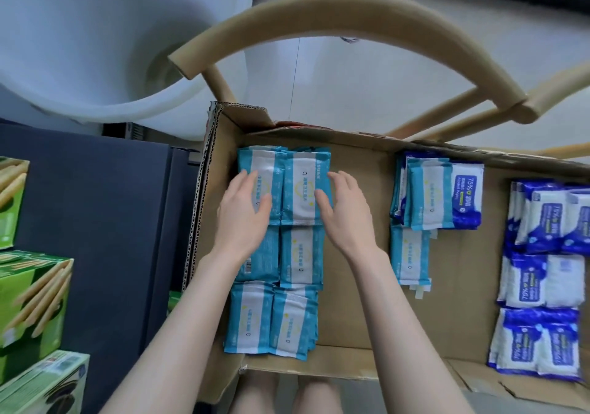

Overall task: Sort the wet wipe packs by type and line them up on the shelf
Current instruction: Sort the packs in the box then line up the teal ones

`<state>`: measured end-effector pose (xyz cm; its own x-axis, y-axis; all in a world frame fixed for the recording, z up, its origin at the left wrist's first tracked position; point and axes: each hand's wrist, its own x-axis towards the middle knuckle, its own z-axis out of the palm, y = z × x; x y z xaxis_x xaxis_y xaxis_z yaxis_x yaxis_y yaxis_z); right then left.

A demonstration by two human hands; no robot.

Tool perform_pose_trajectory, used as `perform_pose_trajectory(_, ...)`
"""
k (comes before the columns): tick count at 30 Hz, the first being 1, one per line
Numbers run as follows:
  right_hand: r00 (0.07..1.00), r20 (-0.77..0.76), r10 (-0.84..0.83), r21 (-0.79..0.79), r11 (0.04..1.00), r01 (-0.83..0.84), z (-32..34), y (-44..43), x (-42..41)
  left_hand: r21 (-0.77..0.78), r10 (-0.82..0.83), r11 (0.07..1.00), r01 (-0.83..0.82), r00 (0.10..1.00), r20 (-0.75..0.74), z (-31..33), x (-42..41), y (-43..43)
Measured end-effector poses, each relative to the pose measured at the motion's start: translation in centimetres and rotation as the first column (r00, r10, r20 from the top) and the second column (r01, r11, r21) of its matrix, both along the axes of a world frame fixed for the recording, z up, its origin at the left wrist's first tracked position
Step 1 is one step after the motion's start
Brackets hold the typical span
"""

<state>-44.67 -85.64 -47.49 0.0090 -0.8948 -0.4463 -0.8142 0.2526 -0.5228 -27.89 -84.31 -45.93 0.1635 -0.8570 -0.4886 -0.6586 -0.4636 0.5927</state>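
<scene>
Both hands flat, fingers straight and slightly spread, no pinch. Left hand (244,212) rests on the far-left teal pack (261,171); right hand (346,214) rests on the far-right teal pack (303,190) beside it, thumb on the pack's face. These two top a teal-and-white block, two columns by three rows, inside the cardboard box (354,302). The middle row (301,255) sits between the wrists and the near row (271,318) between the forearms. Teal pack print is small Chinese text, not legible; one pack by the left wrist shows a barcode. Right of the right hand, well apart, is a mixed stack: a teal-edged pack (429,199) partly over a dark-blue pack (466,196) reading "75%" and "Alcohol Wipes". A lone teal pack (410,255) lies just nearer than that stack. Further right, dark-blue packs (542,218) sit in stacked rows, some showing "75%". Left of the left hand, outside the box: green cartons (32,302), labels blurred. Beyond the fingertips: wooden chair back (351,8) and a white tub (95,46).
</scene>
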Motion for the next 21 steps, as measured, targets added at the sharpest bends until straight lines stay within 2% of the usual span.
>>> perform_pose_trajectory(8, 0.994, 0.012, -0.112, -0.116, 0.987, 0.113, 5.0, 2.7, -6.6, -0.144, -0.119, 0.982, 0.120, 0.993, 0.017, 5.1, -5.5, 2.0)
perform_pose_trajectory(13, 0.986, -0.007, -0.165, -0.065, 0.984, 0.164, 5.3, 5.5, -12.9, -0.103, -0.129, 0.987, 0.126, 0.991, -0.021, 4.3, -12.1, 4.3)
perform_pose_trajectory(21, 0.996, 0.018, -0.091, 0.040, 0.995, 0.090, 2.6, 6.4, -22.4, -0.010, -0.007, 1.000, 0.006, 0.997, -0.081, 1.8, -23.5, 5.7)
